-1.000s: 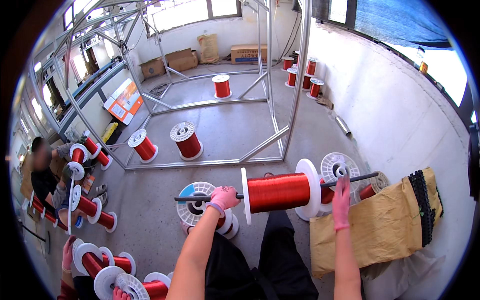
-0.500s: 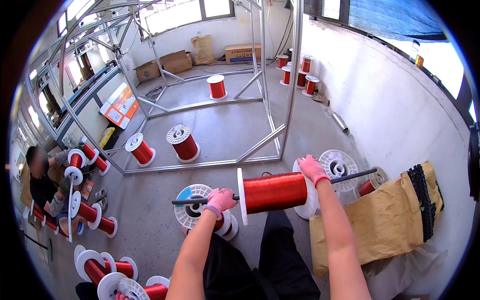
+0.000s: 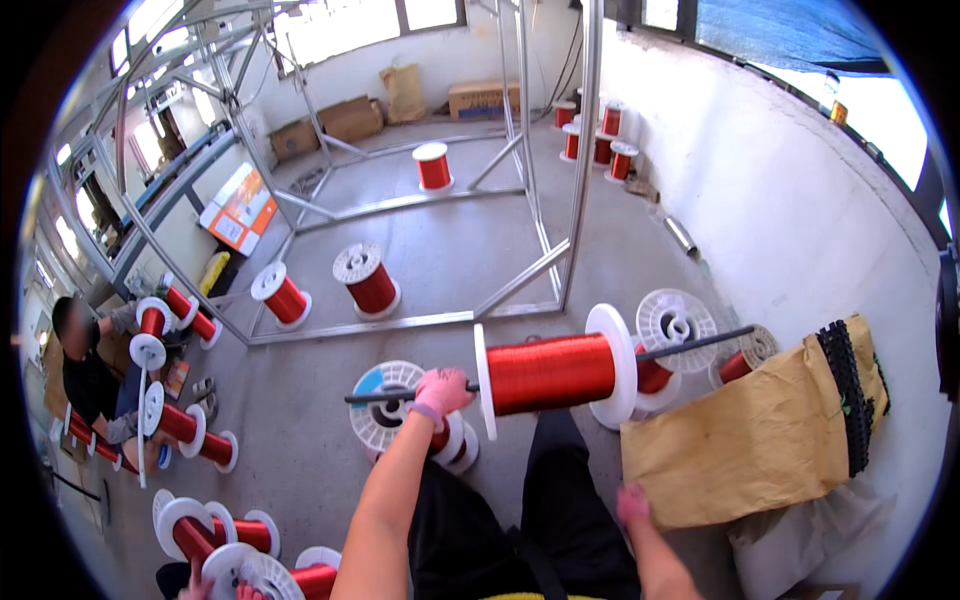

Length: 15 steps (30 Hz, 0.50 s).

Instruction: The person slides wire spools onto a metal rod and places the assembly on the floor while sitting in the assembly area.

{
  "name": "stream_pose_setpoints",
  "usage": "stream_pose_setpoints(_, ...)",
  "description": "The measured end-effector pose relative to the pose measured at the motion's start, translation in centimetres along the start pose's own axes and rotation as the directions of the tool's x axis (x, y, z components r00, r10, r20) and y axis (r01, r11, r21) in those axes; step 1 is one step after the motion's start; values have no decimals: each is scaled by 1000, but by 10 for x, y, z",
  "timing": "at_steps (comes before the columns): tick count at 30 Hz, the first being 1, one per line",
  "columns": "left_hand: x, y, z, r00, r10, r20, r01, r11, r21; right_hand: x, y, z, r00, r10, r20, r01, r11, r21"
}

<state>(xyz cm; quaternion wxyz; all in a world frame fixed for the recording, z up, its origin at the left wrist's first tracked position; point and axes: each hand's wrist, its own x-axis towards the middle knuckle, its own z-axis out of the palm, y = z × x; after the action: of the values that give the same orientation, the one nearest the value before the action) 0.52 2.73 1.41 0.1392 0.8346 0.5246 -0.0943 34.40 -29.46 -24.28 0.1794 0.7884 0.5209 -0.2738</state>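
Observation:
A large spool of red wire [image 3: 552,374] with white flanges lies sideways in front of me, threaded on a dark rod [image 3: 700,348]. My left hand [image 3: 440,393], in a pink glove, is closed round the rod just beside the spool's left flange. Under the rod's left part stands a white-flanged spool [image 3: 375,425] with a blue patch on top; at the right the rod passes over another white-flanged spool [image 3: 665,305]. My right hand [image 3: 632,503], also pink-gloved and smeared by motion, is off the rod, low beside the brown sack [image 3: 740,440]. Its fingers are unclear.
A metal frame [image 3: 400,325] stands ahead, with red spools [image 3: 368,285] within it. More spools [image 3: 605,135] stand by the right wall. At the left, a person [image 3: 95,370] sits among spools [image 3: 175,420]. Another person's pink-gloved hands [image 3: 198,585] show at lower left.
My right hand has let go of the rod's right part and dropped down toward me, next to the sack. My left hand keeps its grip; the spool stays nearly in place.

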Motion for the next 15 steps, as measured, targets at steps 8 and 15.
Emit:
stream_pose_setpoints(8, -17, 10, -16, 998, -49, 39, 49, 999, -12, -32, 13, -57, 803, 327, -498, -1, 836, 549)
stream_pose_setpoints(15, -17, 7, -11, 999, -38, -2, 38, 999, 33, -48, -29, -128, 729, 391, -562, 278, 582, 765)
